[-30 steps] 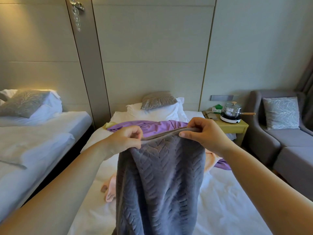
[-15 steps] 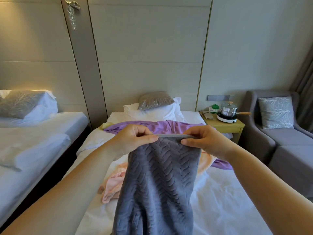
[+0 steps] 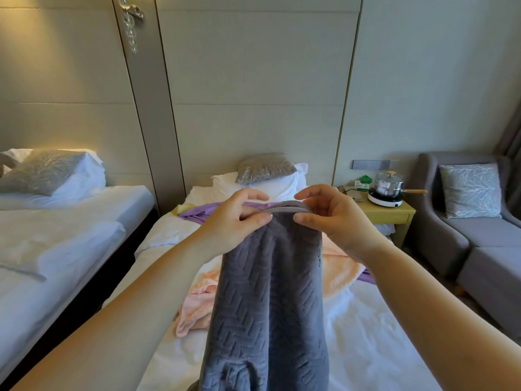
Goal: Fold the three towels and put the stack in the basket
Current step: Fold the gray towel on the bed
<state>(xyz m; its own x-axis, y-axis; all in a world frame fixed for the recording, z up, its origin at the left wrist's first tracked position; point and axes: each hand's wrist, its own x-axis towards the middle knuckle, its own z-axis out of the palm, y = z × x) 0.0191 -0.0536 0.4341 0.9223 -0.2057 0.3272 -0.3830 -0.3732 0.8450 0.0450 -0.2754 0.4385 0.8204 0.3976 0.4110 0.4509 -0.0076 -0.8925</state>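
Hands meet above the bed [image 3: 366, 348]: left hand [image 3: 234, 221] and right hand [image 3: 329, 215] both pinch the grey towel [image 3: 267, 306] at its top edge; pink towel [image 3: 197, 303] and purple towel [image 3: 205, 211] lie on the bed behind it.

The left hand [image 3: 236, 218] and right hand [image 3: 329, 218], side by side, are holding a hanging towel [image 3: 267, 292] over the bed [image 3: 366, 348]. Behind it a second towel [image 3: 197, 306] is lying before a third towel [image 3: 203, 211], with pillows [image 3: 265, 167] beyond. Another bed [image 3: 56, 235] is standing left; a nightstand [image 3: 392, 213] bearing a pot [image 3: 387, 184], then a sofa [image 3: 479, 249], right.
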